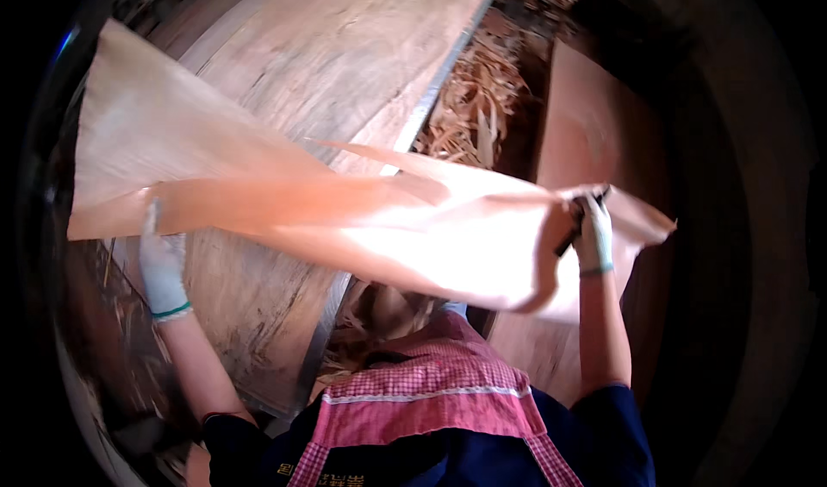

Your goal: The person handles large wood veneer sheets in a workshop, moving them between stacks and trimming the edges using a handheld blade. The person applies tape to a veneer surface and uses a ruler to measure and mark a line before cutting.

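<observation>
A thin, pale orange sheet of wood veneer stretches across in front of me, twisted and folded along its length. My left hand, in a white glove with a green cuff edge, grips the sheet's lower edge near its left end. My right hand, gloved the same way, is closed on the sheet near its right end. A dark, narrow object shows at the right hand's fingers, too blurred to name. The sheet's left end fans up into a broad flap, and its right end curls past my hand.
A stack of wide veneer sheets with a pale straight edge lies at the left and centre. Loose veneer scraps fill the gap beside it. Another long reddish sheet surface lies to the right. My pink checked apron shows below.
</observation>
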The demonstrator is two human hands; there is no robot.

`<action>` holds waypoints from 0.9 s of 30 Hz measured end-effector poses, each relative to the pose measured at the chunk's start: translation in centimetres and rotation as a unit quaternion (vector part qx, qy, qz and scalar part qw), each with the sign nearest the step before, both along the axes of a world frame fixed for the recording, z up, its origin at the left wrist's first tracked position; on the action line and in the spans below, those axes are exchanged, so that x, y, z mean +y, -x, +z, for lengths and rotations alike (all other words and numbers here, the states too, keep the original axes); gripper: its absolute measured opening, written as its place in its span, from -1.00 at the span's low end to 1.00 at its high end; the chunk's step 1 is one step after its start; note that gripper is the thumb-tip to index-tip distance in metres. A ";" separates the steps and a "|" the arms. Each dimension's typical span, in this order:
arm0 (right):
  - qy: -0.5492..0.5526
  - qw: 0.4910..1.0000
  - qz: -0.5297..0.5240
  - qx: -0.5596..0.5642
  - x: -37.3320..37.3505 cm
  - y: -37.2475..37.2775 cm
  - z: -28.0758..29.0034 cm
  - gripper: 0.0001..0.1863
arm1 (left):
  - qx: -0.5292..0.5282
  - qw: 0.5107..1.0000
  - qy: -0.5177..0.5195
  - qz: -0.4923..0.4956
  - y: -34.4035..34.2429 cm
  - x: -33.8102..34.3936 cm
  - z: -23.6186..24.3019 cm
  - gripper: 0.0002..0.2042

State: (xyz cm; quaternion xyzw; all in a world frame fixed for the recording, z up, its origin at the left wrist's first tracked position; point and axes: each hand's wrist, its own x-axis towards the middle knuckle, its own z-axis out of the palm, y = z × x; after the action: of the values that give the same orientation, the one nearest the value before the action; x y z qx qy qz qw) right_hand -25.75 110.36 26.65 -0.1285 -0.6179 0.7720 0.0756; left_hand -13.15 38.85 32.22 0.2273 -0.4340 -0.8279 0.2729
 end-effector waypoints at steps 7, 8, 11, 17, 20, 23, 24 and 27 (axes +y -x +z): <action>-0.218 0.920 0.256 0.204 -20.6 20.1 11.4 -0.80 | -0.005 0.970 0.073 0.233 -14.7 -3.0 7.4 -0.71; -0.252 0.897 0.274 0.237 -22.6 21.2 13.8 -0.79 | -0.003 0.968 0.079 0.240 -16.3 -3.3 7.6 -0.71; -0.223 0.884 0.313 0.265 -29.6 21.9 20.9 -0.77 | -0.005 0.961 0.088 0.261 -21.0 -4.4 8.0 -0.74; 0.006 0.912 0.331 0.241 -35.0 15.3 25.2 -0.85 | 0.064 0.943 -0.032 0.326 -28.7 -3.0 6.8 -0.79; -0.026 0.920 0.335 0.200 -34.3 15.2 22.4 -0.85 | 0.055 0.918 -0.055 0.388 -28.7 -2.0 5.8 -0.81; -0.082 0.924 0.334 0.166 -34.2 13.7 16.3 -0.51 | 0.003 0.922 -0.110 0.372 -30.5 0.4 2.5 -0.78; -0.116 0.922 0.352 0.110 -34.4 13.4 14.9 -0.40 | -0.017 0.913 -0.124 0.387 -31.4 0.9 1.3 -0.76; -0.108 0.919 0.378 -0.032 -34.8 16.5 7.5 -0.70 | -0.180 0.898 -0.085 0.391 -29.9 5.1 -0.1 -0.74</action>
State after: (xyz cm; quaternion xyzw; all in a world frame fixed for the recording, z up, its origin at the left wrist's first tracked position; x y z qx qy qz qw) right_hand -42.21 75.54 34.19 0.0989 -0.7021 0.6674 -0.2277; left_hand 16.79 43.91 32.09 0.5464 -0.2797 -0.6330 0.4717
